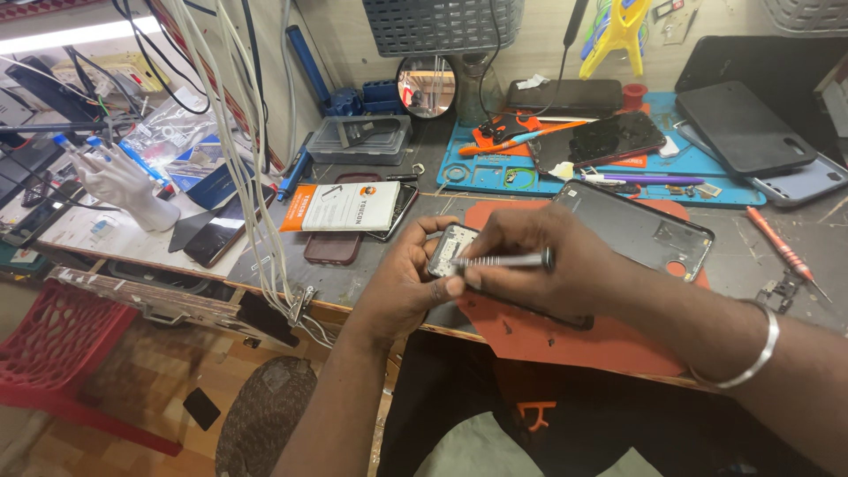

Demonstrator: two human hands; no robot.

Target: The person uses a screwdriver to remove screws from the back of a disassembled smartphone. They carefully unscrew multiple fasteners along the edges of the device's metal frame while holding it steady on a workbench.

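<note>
- The left hand (408,287) cups a small phone part (449,250), a pale rectangular frame piece, with the fingers curled shut around its left and lower edges; the thumb presses at its bottom corner.
- The right hand (556,261) is closed in a pinch on a silver screwdriver (505,261), which lies nearly level, handle end to the right by the knuckles, tip pointing left onto the phone part.
- The tool's long axis runs left to right across the phone part, while the part's own long axis tilts up and away from the person; the two cross near its lower half.
- Both hands touch or nearly touch at the part, the left below and left of it, the right just beside it on the right; neither is clearly nearer.
- The phone part is held just above an orange work mat (565,340), at the mat's upper left corner near the bench's front edge.
- An opened black phone back shell (649,231) lies on the mat, right of and behind the phone part, partly hidden by the right hand.
- A silver bangle (751,358) circles the right wrist, well right of the part.
- Left of the phone part lies a white and orange box (343,208) on top of a dark phone; farther behind it sits a blue mat (495,172) carrying a dark phone (601,141) and small tools.
- An orange screwdriver (782,252) lies on the bench, well to the right of the part.
</note>
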